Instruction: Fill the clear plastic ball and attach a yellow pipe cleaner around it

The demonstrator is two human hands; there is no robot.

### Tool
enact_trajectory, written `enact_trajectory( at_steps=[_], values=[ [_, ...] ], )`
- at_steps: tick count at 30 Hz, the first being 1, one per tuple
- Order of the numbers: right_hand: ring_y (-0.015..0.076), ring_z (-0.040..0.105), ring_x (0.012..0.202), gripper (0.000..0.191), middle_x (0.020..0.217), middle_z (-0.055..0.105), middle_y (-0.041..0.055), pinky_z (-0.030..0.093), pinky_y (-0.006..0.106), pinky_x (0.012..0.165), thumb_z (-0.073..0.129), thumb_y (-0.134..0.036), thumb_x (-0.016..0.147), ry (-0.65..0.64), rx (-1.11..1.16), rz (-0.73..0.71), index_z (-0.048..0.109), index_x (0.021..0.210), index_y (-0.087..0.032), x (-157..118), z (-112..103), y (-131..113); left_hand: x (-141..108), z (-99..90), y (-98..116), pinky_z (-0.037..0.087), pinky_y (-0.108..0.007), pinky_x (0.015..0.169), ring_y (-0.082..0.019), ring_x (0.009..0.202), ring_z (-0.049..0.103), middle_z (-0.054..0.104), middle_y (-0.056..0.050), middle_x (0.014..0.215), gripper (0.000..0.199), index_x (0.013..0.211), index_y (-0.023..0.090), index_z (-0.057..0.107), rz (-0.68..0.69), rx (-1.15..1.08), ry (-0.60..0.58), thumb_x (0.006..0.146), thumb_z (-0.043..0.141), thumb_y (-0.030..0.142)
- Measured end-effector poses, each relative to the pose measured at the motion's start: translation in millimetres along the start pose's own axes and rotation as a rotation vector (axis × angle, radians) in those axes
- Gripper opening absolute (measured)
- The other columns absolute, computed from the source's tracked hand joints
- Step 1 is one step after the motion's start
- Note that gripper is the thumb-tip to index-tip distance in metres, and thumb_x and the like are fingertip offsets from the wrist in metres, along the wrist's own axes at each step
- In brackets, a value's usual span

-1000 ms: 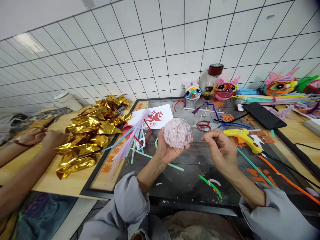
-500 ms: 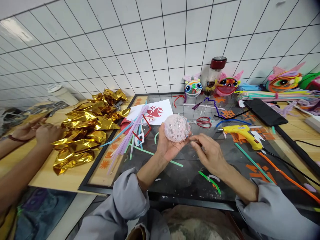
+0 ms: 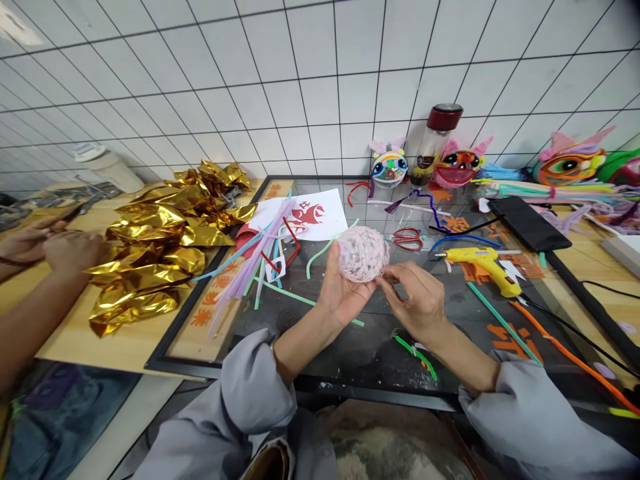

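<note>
A pale pink and white fuzzy ball (image 3: 364, 253), with gaps in its covering, rests in my left hand (image 3: 343, 293), whose thumb and fingers curl around its left side and underside. At the ball's lower right edge, my right hand (image 3: 415, 297) pinches with thumb and forefinger. Whatever lies between those fingertips is too small to make out. Red-handled scissors (image 3: 407, 239) lie just behind my right hand. A yellow hot glue gun (image 3: 483, 263) rests to its right. Green pipe cleaner pieces (image 3: 417, 357) lie on the dark board below it.
Left of the board, crumpled gold foil (image 3: 160, 240) lies beside another person's hands (image 3: 70, 253). Pipe cleaners (image 3: 260, 257) and a paper with a red cutout (image 3: 320, 215) lie at the board's left. Along the wall stand decorated animal heads (image 3: 390, 167) and a bottle (image 3: 433, 147).
The ball has turned slightly in my left hand and sits a little farther right in view. My right fingertips stay at its lower edge. The camera view has shifted slightly.
</note>
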State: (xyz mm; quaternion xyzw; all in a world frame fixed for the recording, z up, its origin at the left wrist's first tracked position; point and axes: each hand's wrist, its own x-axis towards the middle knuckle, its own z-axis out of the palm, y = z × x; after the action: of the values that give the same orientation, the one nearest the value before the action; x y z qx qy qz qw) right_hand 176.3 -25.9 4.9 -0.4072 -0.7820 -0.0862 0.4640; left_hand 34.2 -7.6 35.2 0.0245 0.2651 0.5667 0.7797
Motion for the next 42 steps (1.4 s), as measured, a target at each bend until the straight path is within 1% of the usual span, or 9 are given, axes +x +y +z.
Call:
enact_trajectory(
  at_steps=[7,14,18,25,28,31,35,38,42],
  values=[
    [0.0161,0.067,0.065,0.013,0.073,0.072,0.0051,0.052,0.028,0.061,0.058,-0.017,0.094,0.002,0.049,0.030,0.066,0.086,-0.021,1,-1,1,-1,-0.2,0,0.061,-0.032,0.080,-0.021,0.096,0.072,0.075,-0.010,0.116,0.047,0.132,0.017,0.059,-0.012,-0.008,0.001,0.100,0.046,0.048],
    [0.0160,0.067,0.067,0.011,0.076,0.072,0.0045,0.055,0.028,0.064,0.058,-0.015,0.092,-0.006,0.178,0.104,0.065,0.087,-0.021,5,-7,-5,-2,-0.6,1,0.061,-0.031,0.071,-0.021,0.092,0.073,0.076,-0.010,0.114,0.047,0.132,0.018,0.059,-0.004,0.030,-0.015,0.101,0.043,0.049],
    [0.0159,0.065,0.062,0.007,0.073,0.071,0.0028,0.055,0.029,0.062,0.064,-0.021,0.089,-0.009,0.245,0.249,0.066,0.082,-0.022,6,-9,-6,-2,-2.2,1,0.062,-0.032,0.075,-0.024,0.102,0.072,0.074,-0.011,0.119,0.049,0.134,0.018,0.059,0.018,0.065,-0.023,0.100,0.043,0.050],
    [0.0155,0.064,0.062,0.009,0.071,0.073,0.0022,0.055,0.030,0.063,0.072,-0.028,0.082,-0.019,0.458,0.517,0.072,0.077,-0.020,7,-8,-10,0,-5.3,0,0.062,-0.033,0.083,-0.025,0.113,0.069,0.071,-0.012,0.128,0.046,0.124,0.016,0.064,0.119,0.122,-0.054,0.100,0.043,0.049],
    [0.0145,0.063,0.056,0.017,0.065,0.073,0.0021,0.053,0.028,0.057,0.075,-0.035,0.077,-0.009,0.634,0.731,0.072,0.072,-0.019,9,-7,-10,-1,-5.8,-1,0.062,-0.037,0.087,-0.027,0.117,0.067,0.070,-0.012,0.130,0.046,0.128,0.018,0.062,0.131,0.156,-0.071,0.099,0.044,0.049],
    [0.0133,0.062,0.049,0.028,0.056,0.070,0.0016,0.052,0.025,0.049,0.084,-0.042,0.065,-0.024,0.871,0.984,0.072,0.067,-0.018,12,-7,-9,-1,-7.6,0,0.060,-0.041,0.092,-0.029,0.125,0.063,0.068,-0.012,0.134,0.047,0.133,0.020,0.060,0.147,0.185,-0.070,0.096,0.053,0.047],
    [0.0141,0.067,0.051,0.036,0.058,0.071,0.0024,0.055,0.024,0.048,0.092,-0.043,0.053,-0.031,1.078,1.206,0.071,0.066,-0.016,15,-9,-5,2,-11.7,0,0.055,-0.038,0.099,-0.027,0.129,0.060,0.071,-0.009,0.128,0.048,0.131,0.022,0.060,0.246,0.224,-0.119,0.086,0.068,0.037],
    [0.0153,0.070,0.054,0.040,0.062,0.072,0.0026,0.058,0.024,0.049,0.094,-0.044,0.051,-0.013,1.160,1.262,0.071,0.068,-0.016,15,-9,-2,3,-14.7,-1,0.053,-0.034,0.100,-0.025,0.124,0.063,0.073,-0.006,0.119,0.047,0.121,0.023,0.063,0.354,0.269,-0.135,0.076,0.076,0.029],
    [0.0135,0.068,0.052,0.041,0.062,0.072,0.0025,0.058,0.024,0.050,0.093,-0.046,0.052,0.005,1.167,1.234,0.072,0.069,-0.016,15,-9,-2,4,-18.8,-3,0.053,-0.031,0.095,-0.023,0.116,0.065,0.072,-0.004,0.114,0.044,0.111,0.024,0.063,0.426,0.332,-0.154,0.070,0.080,0.031]
  ],
)
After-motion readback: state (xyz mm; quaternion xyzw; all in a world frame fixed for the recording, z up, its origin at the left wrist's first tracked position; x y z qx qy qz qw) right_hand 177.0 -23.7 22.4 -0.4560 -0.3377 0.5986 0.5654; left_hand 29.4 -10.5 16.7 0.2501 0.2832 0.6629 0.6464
